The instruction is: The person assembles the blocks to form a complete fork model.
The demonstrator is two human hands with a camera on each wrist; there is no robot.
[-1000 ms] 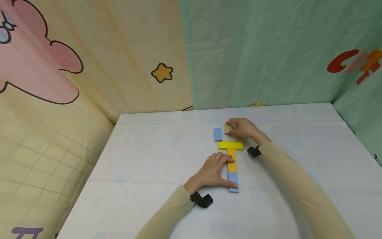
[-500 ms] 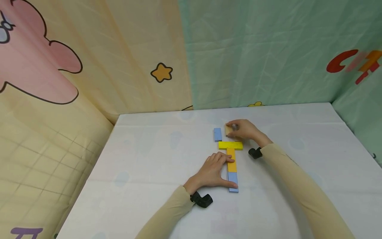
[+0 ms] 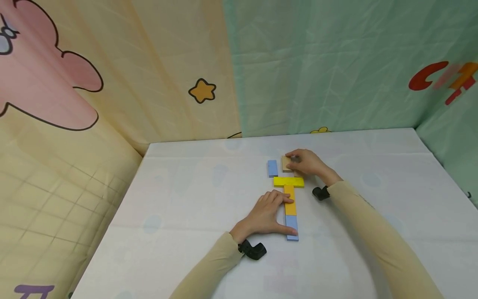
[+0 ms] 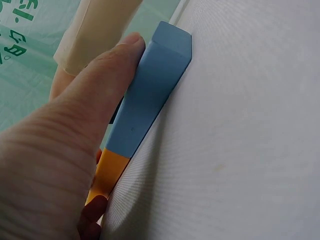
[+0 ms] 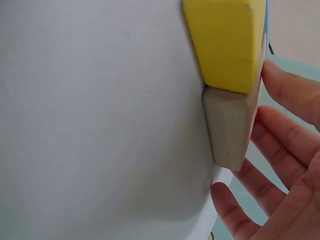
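My left hand (image 3: pixel 264 214) rests along a column of blocks, fingertips on the orange block (image 3: pixel 289 205) and thumb across the blue block (image 3: pixel 291 223). In the left wrist view that thumb lies along the blue block (image 4: pixel 147 90). A yellow block (image 3: pixel 295 182) crosses the column's top like a T. Beyond it, my right hand (image 3: pixel 308 162) pinches a plain wooden block (image 3: pixel 285 164) by thumb and forefinger. Partly under this hand, a second wooden block (image 5: pixel 229 127) sits against the yellow block (image 5: pixel 225 47).
Another blue block (image 3: pixel 272 168) stands left of the pinched wooden block, just behind the yellow one. A white cloth (image 3: pixel 179 207) covers the table. Printed curtains (image 3: pixel 328 66) hang behind and at both sides.
My right hand has brought the wooden block slightly nearer the yellow block, and the fingers now cover less of it. My left hand and the column keep their place.
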